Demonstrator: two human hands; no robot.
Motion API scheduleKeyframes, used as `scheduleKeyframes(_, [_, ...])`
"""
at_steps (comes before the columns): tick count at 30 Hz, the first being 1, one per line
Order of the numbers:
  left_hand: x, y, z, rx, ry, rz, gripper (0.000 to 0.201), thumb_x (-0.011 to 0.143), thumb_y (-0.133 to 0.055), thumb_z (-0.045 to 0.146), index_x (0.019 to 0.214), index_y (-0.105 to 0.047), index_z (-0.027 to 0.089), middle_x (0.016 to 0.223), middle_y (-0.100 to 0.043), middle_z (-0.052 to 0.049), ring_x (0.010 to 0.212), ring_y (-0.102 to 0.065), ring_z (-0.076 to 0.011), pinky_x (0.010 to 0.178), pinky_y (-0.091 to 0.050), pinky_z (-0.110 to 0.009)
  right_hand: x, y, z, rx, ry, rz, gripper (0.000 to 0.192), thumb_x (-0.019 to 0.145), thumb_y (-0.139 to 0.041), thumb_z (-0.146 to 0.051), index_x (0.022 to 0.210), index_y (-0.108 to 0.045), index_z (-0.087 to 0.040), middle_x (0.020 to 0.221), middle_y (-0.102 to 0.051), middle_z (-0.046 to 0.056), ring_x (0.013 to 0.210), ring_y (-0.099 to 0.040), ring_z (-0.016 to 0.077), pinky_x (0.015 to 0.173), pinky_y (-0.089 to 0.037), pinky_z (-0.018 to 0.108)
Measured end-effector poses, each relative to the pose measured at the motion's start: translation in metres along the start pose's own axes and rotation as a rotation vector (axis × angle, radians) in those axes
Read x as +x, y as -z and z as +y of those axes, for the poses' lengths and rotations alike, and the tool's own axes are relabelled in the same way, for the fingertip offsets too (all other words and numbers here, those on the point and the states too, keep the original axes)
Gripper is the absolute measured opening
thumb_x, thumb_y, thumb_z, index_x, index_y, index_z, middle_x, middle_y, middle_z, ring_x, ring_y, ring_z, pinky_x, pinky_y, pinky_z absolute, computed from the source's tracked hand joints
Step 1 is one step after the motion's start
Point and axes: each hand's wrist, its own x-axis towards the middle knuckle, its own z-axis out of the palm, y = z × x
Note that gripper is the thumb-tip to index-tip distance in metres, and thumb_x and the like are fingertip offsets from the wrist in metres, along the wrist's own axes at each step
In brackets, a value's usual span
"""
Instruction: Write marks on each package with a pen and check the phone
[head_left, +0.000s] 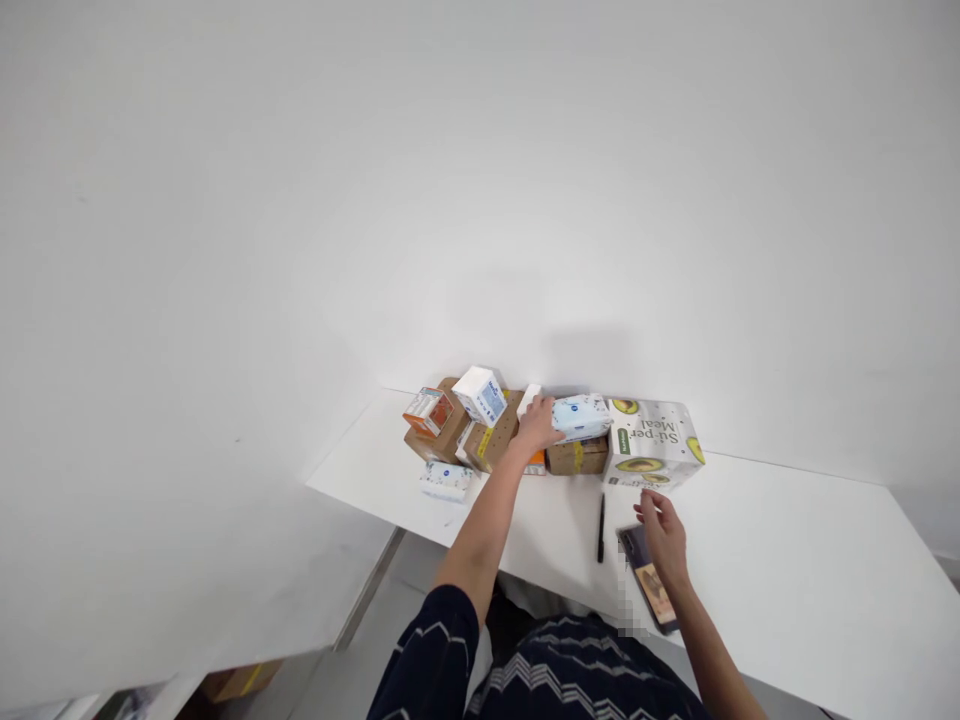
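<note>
Left hand [538,425] is out over the pile at the back of the counter [787,570], fingers wrapped round one end of a pale blue wipes pack [581,417], which sits on top of a brown carton [576,457], right beside the avocado box [652,443]. That pack looks soft and light, a plastic wrapper that will give and sag if held by one end, and it may be a bit slick; a grip across the middle, thumb under and fingers over, would hold it steadier. Right hand [664,535] hovers low near the counter's front, fingers loosely spread and holding nothing, just over a dark phone [651,592], with a black pen [601,527] lying just to its left. Further left in the pile: a white box [481,395] tilted on brown cartons, an orange box [427,410], and a second small wipes pack [445,481] alone on the counter.
</note>
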Motion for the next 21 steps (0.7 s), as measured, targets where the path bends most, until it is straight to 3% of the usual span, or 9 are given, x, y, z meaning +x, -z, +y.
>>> scheduleKeyframes(4, [-0.043,-0.01,-0.007,-0.111,0.061,0.116,0.068,0.061,-0.074,0.023,0.122,-0.046,0.016,0.128,-0.046,-0.016,0.117,-0.05,-0.0306,0.099,-0.04,-0.041,-0.01,-0.007,-0.006,-0.006,-0.007,-0.151,0.04,0.076,-0.061,-0.057,0.089,-0.066,-0.02,0.087,-0.07,0.007,0.077,-0.068,0.0241,0.073,-0.054,0.037])
scheduleKeyframes(8, [-0.1,-0.009,-0.012,-0.244,0.115,0.188,0.065,0.062,-0.077,0.028,0.118,-0.046,0.018,0.121,-0.051,-0.012,0.115,-0.052,-0.0278,0.096,-0.042,-0.038,-0.017,-0.013,-0.019,0.014,-0.005,-0.242,0.042,0.079,-0.06,-0.057,0.098,-0.065,-0.02,0.098,-0.069,0.008,0.082,-0.067,0.0233,0.075,-0.054,0.037])
scheduleKeyframes(12, [-0.143,0.003,-0.007,-0.821,0.25,0.146,0.058,0.062,-0.08,0.037,0.111,-0.052,0.022,0.104,-0.061,-0.005,0.097,-0.06,-0.0234,0.081,-0.048,-0.033,-0.023,-0.019,-0.034,0.196,-0.043,-0.36,0.057,0.078,-0.064,-0.057,0.126,-0.056,-0.027,0.13,-0.058,0.01,0.105,-0.063,0.0254,0.084,-0.053,0.039])
scheduleKeyframes(14, [-0.156,0.01,-0.002,-0.922,0.312,0.1,0.051,0.069,-0.074,0.044,0.111,-0.055,0.023,0.103,-0.062,-0.005,0.09,-0.061,-0.0212,0.074,-0.049,-0.03,-0.029,-0.023,-0.043,0.391,-0.11,-0.496,0.06,0.079,-0.064,-0.056,0.133,-0.051,-0.033,0.135,-0.055,0.007,0.107,-0.062,0.0245,0.088,-0.053,0.04])
scheduleKeyframes(16, [-0.163,0.017,0.003,-0.91,0.315,0.049,0.047,0.073,-0.071,0.046,0.113,-0.059,0.023,0.105,-0.064,-0.006,0.089,-0.061,-0.0207,0.074,-0.049,-0.03,-0.036,-0.027,-0.051,0.533,-0.179,-0.565,0.056,0.079,-0.068,-0.052,0.13,-0.053,-0.034,0.128,-0.061,0.004,0.102,-0.064,0.0214,0.086,-0.054,0.037])
scheduleKeyframes(21, [-0.169,0.026,0.019,-0.931,0.149,0.015,0.057,0.072,-0.075,0.042,0.123,-0.06,0.023,0.118,-0.063,-0.008,0.102,-0.06,-0.0224,0.085,-0.048,-0.03,-0.048,-0.032,-0.067,0.744,-0.411,-0.517,0.036,0.071,-0.08,-0.037,0.103,-0.066,-0.025,0.095,-0.071,0.0,0.076,-0.066,0.0158,0.068,-0.059,0.028])
